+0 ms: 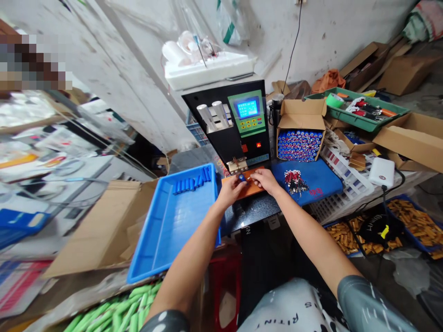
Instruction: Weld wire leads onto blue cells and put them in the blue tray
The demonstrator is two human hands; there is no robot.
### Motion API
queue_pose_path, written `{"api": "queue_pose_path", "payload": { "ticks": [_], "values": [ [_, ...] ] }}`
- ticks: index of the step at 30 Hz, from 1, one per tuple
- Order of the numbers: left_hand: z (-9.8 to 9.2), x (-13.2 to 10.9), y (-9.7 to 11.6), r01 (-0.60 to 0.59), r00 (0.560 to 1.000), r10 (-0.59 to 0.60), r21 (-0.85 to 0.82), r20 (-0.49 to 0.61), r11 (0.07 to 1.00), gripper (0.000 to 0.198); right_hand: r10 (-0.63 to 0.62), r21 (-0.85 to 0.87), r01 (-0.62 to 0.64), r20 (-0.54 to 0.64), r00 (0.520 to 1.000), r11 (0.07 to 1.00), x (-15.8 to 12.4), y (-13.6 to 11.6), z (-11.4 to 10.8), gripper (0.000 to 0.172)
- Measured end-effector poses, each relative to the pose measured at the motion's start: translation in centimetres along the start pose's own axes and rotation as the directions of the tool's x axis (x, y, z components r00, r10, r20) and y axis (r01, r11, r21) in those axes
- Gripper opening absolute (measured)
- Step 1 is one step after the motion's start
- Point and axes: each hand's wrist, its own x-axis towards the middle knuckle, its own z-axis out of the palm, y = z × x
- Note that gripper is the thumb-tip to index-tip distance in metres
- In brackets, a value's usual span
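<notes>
Patterned shirt [294, 304] and forearms [197, 249] nearest; work seemingly partway.
My left hand [231, 190] grips a blue cell [241, 177] at the orange block [249, 189]; my right hand [264, 180] adjoins, its grasp I cannot tell; cells [188, 184] in the left tray [169, 230] seem finished; boxed cells [299, 145] and wire leads [294, 180], right, seem left to do.
</notes>
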Motion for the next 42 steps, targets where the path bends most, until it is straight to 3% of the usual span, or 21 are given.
{"api": "queue_pose_path", "payload": {
  "ticks": [4,9,18,30,37,42],
  "values": [
    [0.1,-0.1,0.5,0.03,0.998,-0.03,-0.008,-0.056,1.0,0.041,0.008,0.029,-0.006,-0.078,0.997,1.0,-0.3,-0.5,0.5,0.027],
    [0.2,-0.2,0.9,-0.021,0.994,0.019,-0.021,-0.104,1.0,0.037,0.024,0.078,-0.011,-0.164,0.986,0.997,-0.8,-1.2,1.1,0.027],
    [1.0,0.0,-0.3,0.024,0.97,-0.009,0.063,-0.242,0.998,0.036,0.002,0.118,0.022,-0.2,0.98,0.993,-0.5,-1.5,2.1,0.028],
    [1.4,0.0,-0.7,-0.079,0.966,0.074,-0.012,-0.246,0.997,0.039,-0.099,-0.088,0.083,-0.198,0.975,0.993,1.3,0.0,2.3,0.03],
    [1.4,0.1,0.7,-0.058,0.967,0.045,-0.045,-0.25,0.997,0.038,-0.056,-0.03,0.051,-0.187,0.981,0.998,1.1,-0.3,2.8,0.028],
    [1.3,0.1,0.3,-0.082,0.971,0.069,-0.049,-0.231,0.995,0.036,-0.124,-0.159,0.089,-0.226,0.966,0.983,0.7,-0.9,3.1,0.023]
  ]
}}
